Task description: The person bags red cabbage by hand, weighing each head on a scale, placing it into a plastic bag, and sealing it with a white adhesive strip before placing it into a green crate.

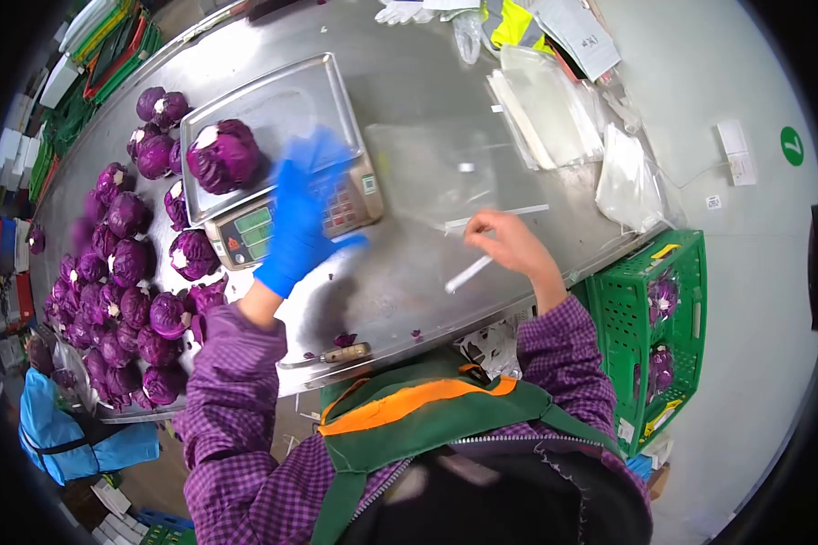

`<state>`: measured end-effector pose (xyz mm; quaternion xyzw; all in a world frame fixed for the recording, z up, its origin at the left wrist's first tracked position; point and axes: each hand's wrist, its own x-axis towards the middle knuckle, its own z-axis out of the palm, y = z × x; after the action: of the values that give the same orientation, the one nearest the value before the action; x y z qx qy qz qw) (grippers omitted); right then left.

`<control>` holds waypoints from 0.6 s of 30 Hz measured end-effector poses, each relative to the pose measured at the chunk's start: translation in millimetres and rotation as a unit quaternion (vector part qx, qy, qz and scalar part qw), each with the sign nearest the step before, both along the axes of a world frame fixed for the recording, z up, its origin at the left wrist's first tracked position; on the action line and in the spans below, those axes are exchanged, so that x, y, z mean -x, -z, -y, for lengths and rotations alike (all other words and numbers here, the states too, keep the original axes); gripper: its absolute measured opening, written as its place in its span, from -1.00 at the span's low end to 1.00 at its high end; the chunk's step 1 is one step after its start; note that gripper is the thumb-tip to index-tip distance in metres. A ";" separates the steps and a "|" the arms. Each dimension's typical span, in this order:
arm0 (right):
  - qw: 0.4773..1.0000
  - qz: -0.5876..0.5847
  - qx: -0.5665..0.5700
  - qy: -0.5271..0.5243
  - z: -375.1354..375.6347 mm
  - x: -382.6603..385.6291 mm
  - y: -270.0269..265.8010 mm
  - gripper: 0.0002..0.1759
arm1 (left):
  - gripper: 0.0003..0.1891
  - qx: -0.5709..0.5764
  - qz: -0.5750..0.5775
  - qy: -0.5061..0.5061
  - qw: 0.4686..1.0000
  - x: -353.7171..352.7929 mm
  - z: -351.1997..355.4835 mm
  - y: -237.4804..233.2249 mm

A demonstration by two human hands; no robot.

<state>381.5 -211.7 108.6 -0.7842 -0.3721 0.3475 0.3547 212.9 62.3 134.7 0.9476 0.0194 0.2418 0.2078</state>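
Observation:
A purple cabbage (223, 157) sits on the left part of the scale's metal tray (311, 86). My left hand, in a blue glove (303, 213), is over the scale's display and keypad (341, 207), right of the cabbage; its fingers are spread, blurred by motion, and hold nothing. Bare, my right hand (511, 243) is above the table with thumb and fingertips pinched together at a white strip (468, 273); whether the strip is gripped cannot be made out. Beyond that hand lies a clear plastic bag (427, 173) on the metal table.
Many purple cabbages (129, 261) are heaped at the left. A knife with a wooden handle (345, 352) lies at the near edge. Clear bags (554, 104) are stacked at the back right. A green crate (650, 336) with wrapped cabbages stands right of the table.

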 end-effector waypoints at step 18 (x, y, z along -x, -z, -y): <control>0.944 -0.184 -0.194 0.192 12.9 35.0 21.5 -0.77 | -0.57 0.874 -0.201 0.269 0.350 57.9 107.7 16.7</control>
<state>346.4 -224.7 87.0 -0.6793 -0.2033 0.3322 0.6220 155.1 -45.4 118.0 0.2037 0.0047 -0.1784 0.9626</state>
